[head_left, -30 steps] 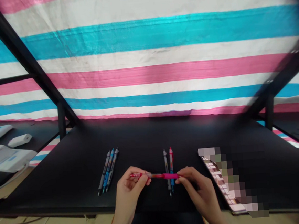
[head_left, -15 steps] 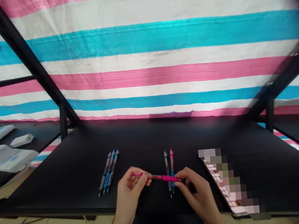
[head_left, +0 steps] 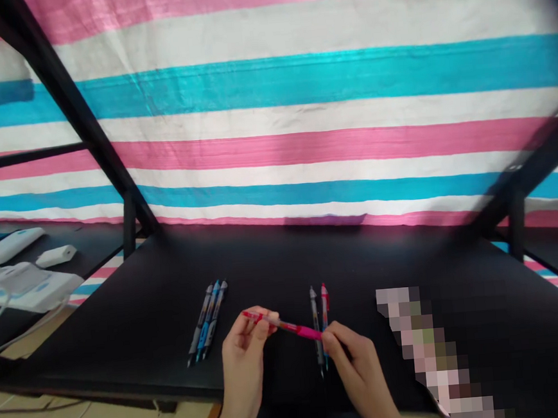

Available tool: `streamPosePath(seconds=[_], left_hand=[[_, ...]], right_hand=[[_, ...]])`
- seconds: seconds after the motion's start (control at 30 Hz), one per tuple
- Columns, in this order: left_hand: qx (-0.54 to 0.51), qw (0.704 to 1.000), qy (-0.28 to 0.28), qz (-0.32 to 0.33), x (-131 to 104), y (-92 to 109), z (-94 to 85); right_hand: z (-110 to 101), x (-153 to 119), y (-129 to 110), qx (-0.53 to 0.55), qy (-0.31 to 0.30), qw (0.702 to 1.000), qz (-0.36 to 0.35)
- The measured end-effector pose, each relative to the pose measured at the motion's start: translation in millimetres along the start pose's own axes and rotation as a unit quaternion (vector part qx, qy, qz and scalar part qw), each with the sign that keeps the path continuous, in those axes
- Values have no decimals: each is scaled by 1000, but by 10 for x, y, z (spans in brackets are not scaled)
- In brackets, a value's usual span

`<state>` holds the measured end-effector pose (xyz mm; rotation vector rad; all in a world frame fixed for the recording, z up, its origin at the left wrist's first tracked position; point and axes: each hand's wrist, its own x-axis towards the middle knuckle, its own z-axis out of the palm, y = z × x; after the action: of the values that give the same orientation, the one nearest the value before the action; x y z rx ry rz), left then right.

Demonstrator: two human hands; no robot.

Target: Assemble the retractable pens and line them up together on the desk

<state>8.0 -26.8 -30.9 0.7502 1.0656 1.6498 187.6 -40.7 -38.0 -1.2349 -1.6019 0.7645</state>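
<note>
Off to the left, from where I stand, white plastic devices (head_left: 38,289) with cables sit on a side table (head_left: 96,249). On the black desk (head_left: 125,337), three click pens lie slantwise close together: a grey one (head_left: 200,325), a blue one (head_left: 204,331), then another grey one (head_left: 215,318). Just right of them, the person's left hand (head_left: 243,350) pinches the red end of a red click pen (head_left: 288,326) with a pink grip, held slantwise above the desk between both hands. Beneath its grip end, a grey-and-black pen (head_left: 315,312) lies beside a red-clipped pen (head_left: 324,303). The right hand (head_left: 358,360) pinches the pink end between thumb and fingers. Furthest right lies a pinkish object (head_left: 422,346), too pixelated to name.
</note>
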Motion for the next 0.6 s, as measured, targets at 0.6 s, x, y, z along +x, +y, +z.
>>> streamPosePath(seconds=[0.6], left_hand=[[47, 992, -110, 48, 188, 561, -328]], right_hand=[[-117, -109, 287, 133, 23, 987, 84]])
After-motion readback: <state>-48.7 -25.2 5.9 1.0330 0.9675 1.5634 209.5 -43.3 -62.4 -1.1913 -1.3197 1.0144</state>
